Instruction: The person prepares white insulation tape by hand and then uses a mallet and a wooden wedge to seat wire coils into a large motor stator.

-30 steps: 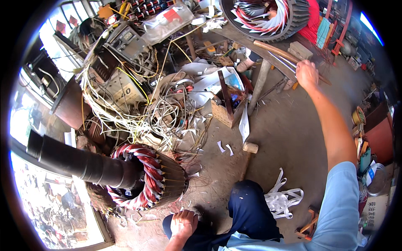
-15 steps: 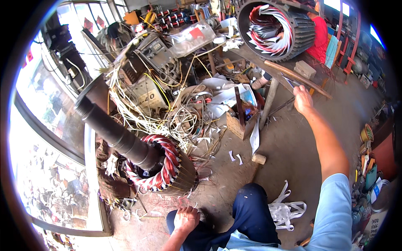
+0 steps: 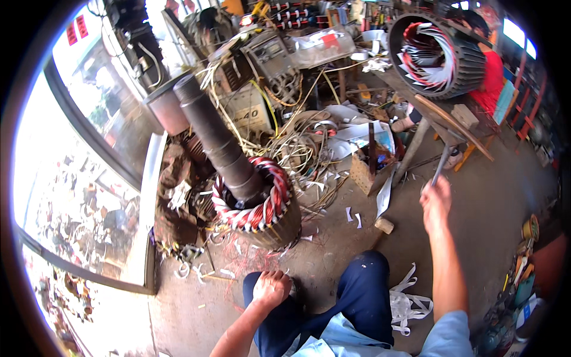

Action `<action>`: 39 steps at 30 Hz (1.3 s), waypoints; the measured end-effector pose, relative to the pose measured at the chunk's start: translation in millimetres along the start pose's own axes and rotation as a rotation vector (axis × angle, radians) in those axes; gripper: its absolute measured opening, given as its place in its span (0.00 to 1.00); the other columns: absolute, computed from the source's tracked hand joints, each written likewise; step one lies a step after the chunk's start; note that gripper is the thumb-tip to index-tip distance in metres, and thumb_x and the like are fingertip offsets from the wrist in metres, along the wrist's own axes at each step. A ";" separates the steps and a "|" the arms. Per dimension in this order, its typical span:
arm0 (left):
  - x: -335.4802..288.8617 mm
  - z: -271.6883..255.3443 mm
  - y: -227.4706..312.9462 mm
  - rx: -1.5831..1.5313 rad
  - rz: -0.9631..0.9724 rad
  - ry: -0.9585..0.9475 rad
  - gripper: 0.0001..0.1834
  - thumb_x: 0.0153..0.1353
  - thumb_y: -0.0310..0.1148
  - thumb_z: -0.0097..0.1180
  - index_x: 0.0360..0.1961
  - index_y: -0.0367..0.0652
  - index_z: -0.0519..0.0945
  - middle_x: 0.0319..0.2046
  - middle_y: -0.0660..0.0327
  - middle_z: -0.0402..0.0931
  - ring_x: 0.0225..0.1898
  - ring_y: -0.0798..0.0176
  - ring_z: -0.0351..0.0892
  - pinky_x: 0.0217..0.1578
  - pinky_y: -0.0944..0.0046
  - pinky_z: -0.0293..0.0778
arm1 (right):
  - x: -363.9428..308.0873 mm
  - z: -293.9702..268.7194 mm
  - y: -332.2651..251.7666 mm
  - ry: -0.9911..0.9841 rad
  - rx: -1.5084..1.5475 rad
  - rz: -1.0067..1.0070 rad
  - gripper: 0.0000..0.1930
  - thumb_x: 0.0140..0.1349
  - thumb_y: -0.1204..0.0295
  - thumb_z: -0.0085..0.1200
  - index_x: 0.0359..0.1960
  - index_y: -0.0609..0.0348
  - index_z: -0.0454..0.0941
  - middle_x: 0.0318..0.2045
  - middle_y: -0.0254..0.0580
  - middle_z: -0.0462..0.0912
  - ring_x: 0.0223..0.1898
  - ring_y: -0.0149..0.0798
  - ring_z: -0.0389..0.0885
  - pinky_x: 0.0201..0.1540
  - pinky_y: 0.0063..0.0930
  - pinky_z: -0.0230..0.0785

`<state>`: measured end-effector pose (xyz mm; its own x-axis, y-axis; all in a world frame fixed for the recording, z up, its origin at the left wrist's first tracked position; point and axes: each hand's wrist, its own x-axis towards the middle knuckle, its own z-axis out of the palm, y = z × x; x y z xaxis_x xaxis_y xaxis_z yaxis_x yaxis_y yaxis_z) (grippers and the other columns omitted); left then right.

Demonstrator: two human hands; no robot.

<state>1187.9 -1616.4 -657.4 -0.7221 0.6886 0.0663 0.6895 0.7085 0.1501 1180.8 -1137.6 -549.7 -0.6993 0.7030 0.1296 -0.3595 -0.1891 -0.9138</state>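
Note:
My right hand (image 3: 436, 202) is closed around a slim grey metal tool (image 3: 442, 163), which points away from me toward the bench. Motion blur hides the tool's exact kind. My left hand (image 3: 272, 288) rests on my left knee with its fingers curled; whether anything is inside cannot be seen. In front of that knee stands a ribbed motor core (image 3: 279, 223) with red-and-white wrapped windings (image 3: 276, 205). A thick dark stepped shaft (image 3: 214, 140) rises at a tilt out of its middle. On the bench lies a finned motor housing (image 3: 470, 65) with similar windings inside.
A wooden bar (image 3: 455, 125) and a block (image 3: 464, 116) lie on the bench (image 3: 419, 104). A person in red (image 3: 492, 77) is behind the housing. Tangled wires (image 3: 291, 143), a wooden box (image 3: 361, 172), a mallet (image 3: 384, 225) and white straps (image 3: 407, 306) are around me.
My right hand has drawn back from the bench toward me, bringing the metal tool along. The whole view has shifted, so things appear farther right. My left hand stays on my knee.

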 end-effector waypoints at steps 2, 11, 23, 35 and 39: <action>3.2 0.9 0.6 0.026 0.031 0.014 0.07 0.58 0.37 0.55 0.29 0.46 0.80 0.30 0.59 0.78 0.37 0.56 0.80 0.42 0.56 0.72 | -44.8 -8.2 25.0 0.032 0.023 0.273 0.13 0.63 0.77 0.56 0.48 0.57 0.70 0.28 0.33 0.73 0.22 0.28 0.74 0.21 0.23 0.65; 7.2 8.8 15.8 -0.074 -0.020 0.066 0.08 0.56 0.37 0.61 0.26 0.44 0.79 0.29 0.57 0.78 0.37 0.50 0.79 0.43 0.52 0.72 | -122.3 -47.4 57.9 0.112 -0.197 0.386 0.03 0.66 0.73 0.56 0.38 0.56 0.76 0.24 0.30 0.74 0.16 0.22 0.70 0.15 0.16 0.59; -1.5 -29.1 -26.4 -0.293 0.189 -0.035 0.15 0.49 0.36 0.67 0.38 0.42 0.81 0.40 0.56 0.79 0.43 0.51 0.80 0.45 0.53 0.74 | -177.9 -7.2 72.8 -0.464 -1.062 -0.436 0.03 0.56 0.78 0.59 0.29 0.59 0.77 0.21 0.42 0.76 0.23 0.46 0.76 0.27 0.39 0.67; 6.2 -14.9 -75.0 -0.446 0.109 0.014 0.17 0.45 0.29 0.62 0.40 0.38 0.80 0.44 0.53 0.80 0.47 0.49 0.81 0.48 0.54 0.74 | -138.6 27.5 91.7 -0.690 -1.030 -0.327 0.05 0.49 0.79 0.55 0.28 0.58 0.73 0.31 0.43 0.77 0.39 0.48 0.77 0.43 0.41 0.66; 22.1 -3.0 -96.2 -0.557 0.096 -0.097 0.18 0.47 0.27 0.58 0.42 0.35 0.79 0.44 0.49 0.80 0.45 0.45 0.81 0.48 0.52 0.76 | -118.3 37.8 102.8 -0.684 -1.022 -0.234 0.06 0.47 0.79 0.55 0.27 0.57 0.72 0.29 0.43 0.77 0.33 0.48 0.76 0.39 0.40 0.65</action>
<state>1105.5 -1669.8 -667.5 -0.6309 0.7757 0.0183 0.5989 0.4718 0.6470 1203.2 -1266.1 -644.4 -0.9708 0.0902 0.2223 -0.0890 0.7251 -0.6828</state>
